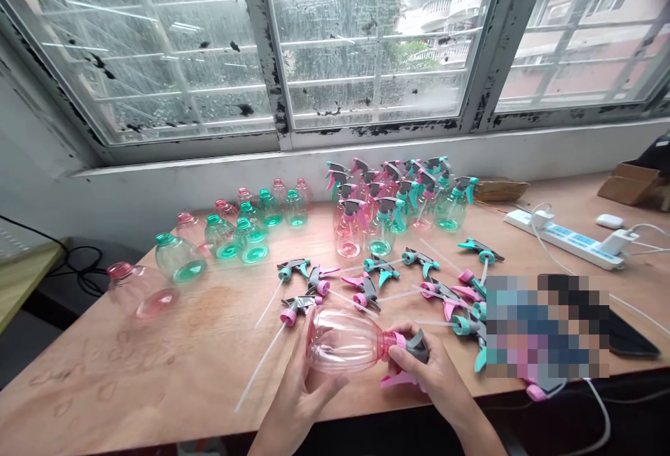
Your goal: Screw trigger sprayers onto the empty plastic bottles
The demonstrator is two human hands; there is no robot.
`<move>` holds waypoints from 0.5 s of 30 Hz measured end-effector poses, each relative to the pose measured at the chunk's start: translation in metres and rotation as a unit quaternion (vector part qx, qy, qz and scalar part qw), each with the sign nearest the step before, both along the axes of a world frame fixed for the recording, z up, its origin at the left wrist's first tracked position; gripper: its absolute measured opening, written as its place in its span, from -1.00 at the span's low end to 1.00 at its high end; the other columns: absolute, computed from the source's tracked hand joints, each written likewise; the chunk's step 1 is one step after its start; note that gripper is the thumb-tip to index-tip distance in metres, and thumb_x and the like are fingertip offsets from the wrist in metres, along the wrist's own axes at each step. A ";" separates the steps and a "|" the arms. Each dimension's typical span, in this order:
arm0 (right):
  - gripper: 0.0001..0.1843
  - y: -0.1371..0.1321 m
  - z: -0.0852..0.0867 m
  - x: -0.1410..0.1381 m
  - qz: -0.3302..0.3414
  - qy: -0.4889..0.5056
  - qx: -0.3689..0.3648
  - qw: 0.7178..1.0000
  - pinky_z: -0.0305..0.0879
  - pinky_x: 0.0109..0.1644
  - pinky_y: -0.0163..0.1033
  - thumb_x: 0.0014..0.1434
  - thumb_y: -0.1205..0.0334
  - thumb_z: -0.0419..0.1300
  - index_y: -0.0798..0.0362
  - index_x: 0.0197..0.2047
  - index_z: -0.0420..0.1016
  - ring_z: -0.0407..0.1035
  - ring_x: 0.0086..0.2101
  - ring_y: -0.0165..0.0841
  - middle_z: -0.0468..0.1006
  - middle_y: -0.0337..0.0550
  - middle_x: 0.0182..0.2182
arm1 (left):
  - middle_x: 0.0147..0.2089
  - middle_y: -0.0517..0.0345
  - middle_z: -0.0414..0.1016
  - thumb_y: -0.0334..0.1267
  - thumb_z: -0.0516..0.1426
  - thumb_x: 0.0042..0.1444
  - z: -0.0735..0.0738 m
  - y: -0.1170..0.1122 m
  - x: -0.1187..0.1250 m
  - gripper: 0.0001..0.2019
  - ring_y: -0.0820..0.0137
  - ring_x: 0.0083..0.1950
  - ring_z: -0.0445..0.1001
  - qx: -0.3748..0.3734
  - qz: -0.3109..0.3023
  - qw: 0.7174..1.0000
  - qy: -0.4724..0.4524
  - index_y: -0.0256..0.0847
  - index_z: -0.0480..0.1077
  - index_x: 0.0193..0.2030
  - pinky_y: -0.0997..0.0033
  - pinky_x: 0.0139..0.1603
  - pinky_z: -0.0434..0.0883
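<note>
A clear pink bottle [345,341] lies sideways between my hands above the near edge of the table. My left hand [303,386] holds its base end, thumb stretched out below and fingers partly hidden behind it. At the bottle's neck my right hand [426,372] grips a grey and pink trigger spray head [416,346], thumb on the pink collar. The head sits against the neck; how tightly it is screwed on I cannot tell. Just beyond lie several loose spray heads with thin white tubes, among them a pink one [290,313] and a teal one [380,267].
Headless pink and green bottles [181,260] stand at the left. Bottles with spray heads [380,222] are grouped by the window wall. A white power strip [565,239] with cables, a dark device [628,330] partly blurred out, and a cardboard box [628,184] are on the right.
</note>
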State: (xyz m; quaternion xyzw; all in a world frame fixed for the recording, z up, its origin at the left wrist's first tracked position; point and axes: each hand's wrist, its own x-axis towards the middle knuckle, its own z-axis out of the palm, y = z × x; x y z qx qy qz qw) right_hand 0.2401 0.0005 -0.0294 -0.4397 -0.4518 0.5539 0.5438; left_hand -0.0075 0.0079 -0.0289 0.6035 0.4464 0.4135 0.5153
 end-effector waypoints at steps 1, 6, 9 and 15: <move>-0.56 0.000 0.000 0.000 -0.005 -0.002 -0.002 1.000 0.43 -0.40 -0.28 0.16 -0.10 0.44 0.07 -0.13 0.50 0.50 -0.55 -0.33 0.64 -0.27 -0.58 | 0.62 0.06 0.00 -0.05 0.28 0.26 -0.001 0.000 0.000 -0.08 0.01 0.62 -0.08 0.006 0.002 1.000 0.004 0.12 -0.19 0.59 -0.09 0.60 -0.09; -0.54 0.000 0.000 -0.001 -0.005 -0.006 -0.004 1.000 0.42 -0.40 -0.26 0.15 -0.13 0.43 0.07 -0.13 0.50 0.50 -0.56 -0.32 0.63 -0.28 -0.58 | 0.66 0.20 -0.17 -0.05 0.23 0.31 -0.003 -0.002 -0.001 -0.17 0.04 0.61 -0.01 0.025 0.006 1.000 0.017 0.27 -0.15 0.56 -0.07 0.60 -0.07; -0.56 0.000 -0.001 0.000 0.008 -0.013 0.001 1.000 0.42 -0.37 -0.26 0.13 -0.10 0.45 0.06 -0.16 0.51 0.52 -0.52 -0.29 0.63 -0.26 -0.56 | 0.67 0.17 -0.22 -0.06 0.29 0.26 -0.002 -0.003 -0.002 -0.05 0.01 0.63 -0.09 0.027 0.007 0.999 0.021 0.23 -0.24 0.58 -0.09 0.61 -0.13; -0.56 0.001 -0.003 0.000 -0.004 -0.029 0.007 1.000 0.41 -0.34 -0.22 0.13 -0.11 0.45 0.06 -0.16 0.52 0.51 -0.50 -0.26 0.63 -0.25 -0.56 | 0.61 0.00 0.04 -0.02 0.28 0.26 0.002 -0.001 -0.001 -0.06 -0.06 0.62 -0.12 0.013 -0.014 1.000 -0.005 0.02 -0.18 0.60 -0.14 0.59 -0.04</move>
